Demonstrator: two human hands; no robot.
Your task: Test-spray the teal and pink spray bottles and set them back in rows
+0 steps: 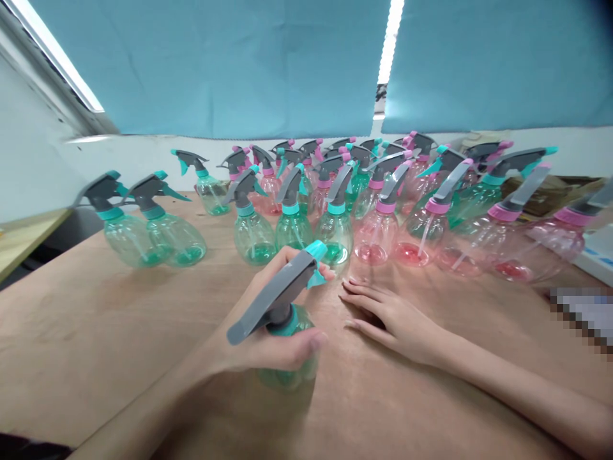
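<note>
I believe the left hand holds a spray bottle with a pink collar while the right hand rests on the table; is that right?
Not quite: the collar is turquoise, not pink, as the head view shows. The left hand holds a spray bottle, and the right hand rests on the table.

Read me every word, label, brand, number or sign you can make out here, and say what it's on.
No text can be read.
Spray bottle in the left hand: no lettering visible.
Other spray bottles: none legible.
Pixelated object at the right edge: too blurred to read.
White item with blue patches: too blurred to tell.
</note>
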